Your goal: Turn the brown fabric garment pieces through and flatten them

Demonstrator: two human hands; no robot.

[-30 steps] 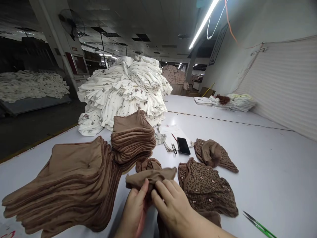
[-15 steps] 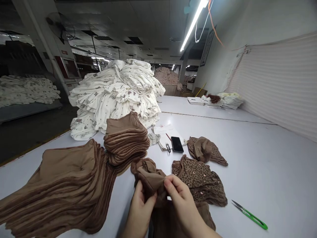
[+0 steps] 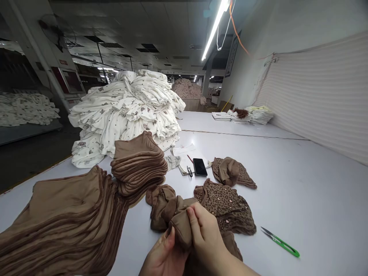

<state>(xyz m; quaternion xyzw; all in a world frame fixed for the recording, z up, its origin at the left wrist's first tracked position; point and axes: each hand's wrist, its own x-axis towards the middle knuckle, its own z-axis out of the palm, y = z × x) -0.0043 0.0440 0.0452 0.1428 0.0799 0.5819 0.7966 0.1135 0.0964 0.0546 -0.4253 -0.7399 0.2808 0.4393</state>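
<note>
Between my hands is a brown cloth piece (image 3: 181, 226), bunched up, with part of it lying on the table ahead of my fingers. My left hand (image 3: 165, 253) is closed on its lower edge, thumb on top. The fingers of my right hand (image 3: 204, 234) pinch its right side. Just right of my right hand lies a stack of leopard-print cloth pieces (image 3: 230, 209), with more brown fabric (image 3: 232, 244) below it. To my left are a large stack of folded brown pieces (image 3: 66, 214) and a second brown stack (image 3: 139, 163) behind it.
Green thread snips (image 3: 281, 241) lie at the right. A black phone (image 3: 200, 167) rests by papers (image 3: 191, 153) and small dark snips (image 3: 189, 171). Another leopard-print bundle (image 3: 244, 176) sits beyond. A tall heap of white printed fabric (image 3: 126, 111) stands at the back left.
My left hand has turned palm-up and moved lower under the cloth. The brown cloth is folded differently between my fingers. The whole view has shifted slightly, moving the table items left.
</note>
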